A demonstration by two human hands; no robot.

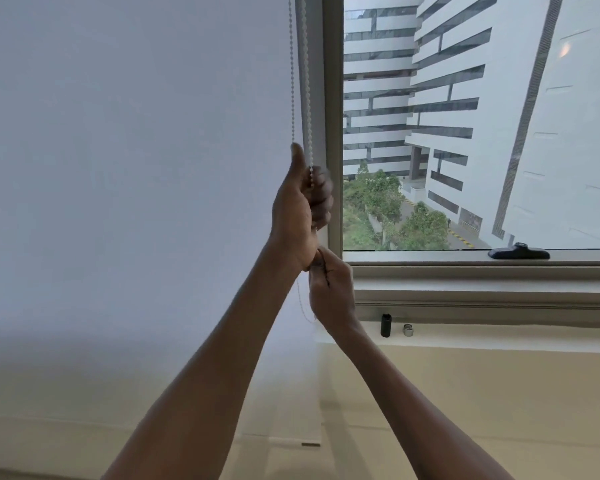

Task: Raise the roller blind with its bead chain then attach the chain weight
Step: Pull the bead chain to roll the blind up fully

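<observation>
Both-handed, the bead chain (pixel 308 98) is gripped beside the blind (pixel 136 168).
Left hand (pixel 300 206) is fisted round the strand at 12 o'clock; right hand (pixel 329 289) pinches it just below, at 6 o'clock. Light, limp and probably slippery, the chain is best clamped across several beads. A dark cylinder (pixel 386 325), perhaps the weight, stands on the sill (pixel 499 336) at 3 o'clock.

roller blind (pixel 136 168): plain pale grey-white, no pattern
bead chain (pixel 307 98): white, evenly beaded
window frame (pixel 334 116): dull beige-grey
window handle (pixel 518 252): black
sill (pixel 499 336): cream-white
cylinder on sill (pixel 386 325): black
small cap beside it (pixel 408 330): silvery metal
wall below (pixel 465 393): pale yellow-cream
buildings outside (pixel 447 81): white, banded with dark horizontal window strips
trees (pixel 378 202): green
</observation>
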